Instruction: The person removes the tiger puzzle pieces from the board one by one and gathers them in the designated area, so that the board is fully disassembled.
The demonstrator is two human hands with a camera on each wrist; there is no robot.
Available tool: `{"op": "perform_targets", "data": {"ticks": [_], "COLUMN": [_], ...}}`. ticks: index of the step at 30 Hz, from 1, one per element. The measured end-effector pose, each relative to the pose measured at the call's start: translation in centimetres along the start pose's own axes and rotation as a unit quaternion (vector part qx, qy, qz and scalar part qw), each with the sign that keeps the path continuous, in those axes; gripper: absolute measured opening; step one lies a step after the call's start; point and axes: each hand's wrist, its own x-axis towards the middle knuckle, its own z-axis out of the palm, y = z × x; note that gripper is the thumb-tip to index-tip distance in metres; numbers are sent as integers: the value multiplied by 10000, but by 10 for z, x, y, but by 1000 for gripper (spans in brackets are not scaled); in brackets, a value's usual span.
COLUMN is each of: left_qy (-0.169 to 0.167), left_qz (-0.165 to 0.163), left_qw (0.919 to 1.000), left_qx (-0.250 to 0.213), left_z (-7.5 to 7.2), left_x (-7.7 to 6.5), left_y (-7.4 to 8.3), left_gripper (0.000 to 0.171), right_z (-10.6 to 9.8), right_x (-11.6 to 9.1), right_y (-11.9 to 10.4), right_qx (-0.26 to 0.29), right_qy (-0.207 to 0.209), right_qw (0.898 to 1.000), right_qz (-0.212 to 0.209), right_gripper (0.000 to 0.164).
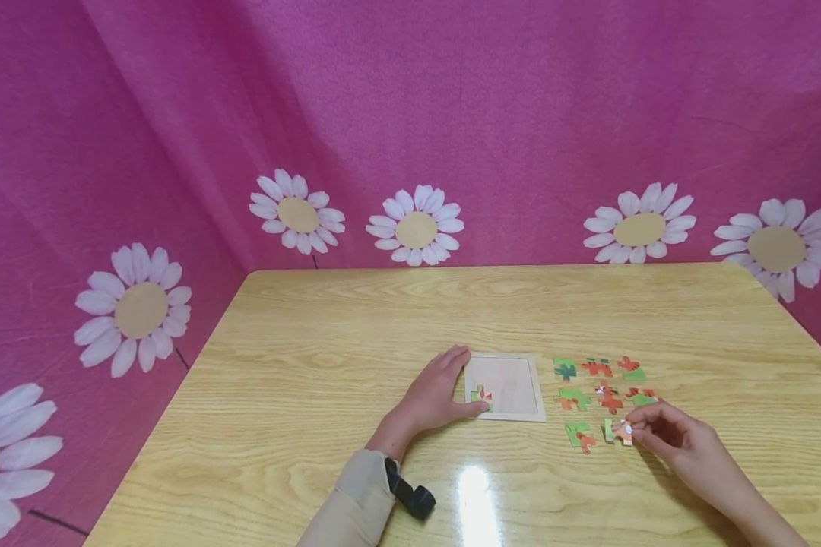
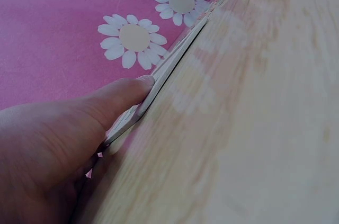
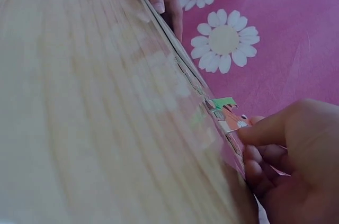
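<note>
My left hand (image 1: pixel 437 391) rests at the left side of a square wooden puzzle tray (image 1: pixel 540 387), its thumb (image 2: pixel 130 92) lying over the tray's near left corner and its fingers reaching the far left corner. Inside that tray a green, white and red puzzle piece (image 1: pixel 479 394) sits in the lower left, partly under the thumb. My right hand (image 1: pixel 691 448) pinches an orange, white and green puzzle piece (image 1: pixel 619 431) between thumb and fingertips. In the right wrist view this piece (image 3: pixel 229 114) is tilted up, just above the table or touching it; I cannot tell which.
Several loose puzzle pieces lie in rough rows right of the tray, among them a green and teal one (image 1: pixel 565 370) and a green and orange one (image 1: pixel 581 437). The wooden table (image 1: pixel 356 319) meets a pink flowered cloth (image 1: pixel 506 137) at its back and left.
</note>
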Motion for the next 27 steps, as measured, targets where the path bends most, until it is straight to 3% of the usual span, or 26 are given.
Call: {"op": "perform_targets", "data": {"ticks": [18,27], "left_qy": [30,17], "left_qz": [36,37], "left_qw": [10000,10000], "left_qx": [29,6], "left_z": [-1,-1], "left_x": [-1,-1], "left_y": [0,1], "left_gripper": [90,90], "right_z": [0,1], "right_x": [3,3], "right_y": [4,4], "right_qx": [-914,-880], "right_qy": [46,135], "right_qw": [9958,9959], "right_qz": [65,-172], "right_gripper": [17,18]}}
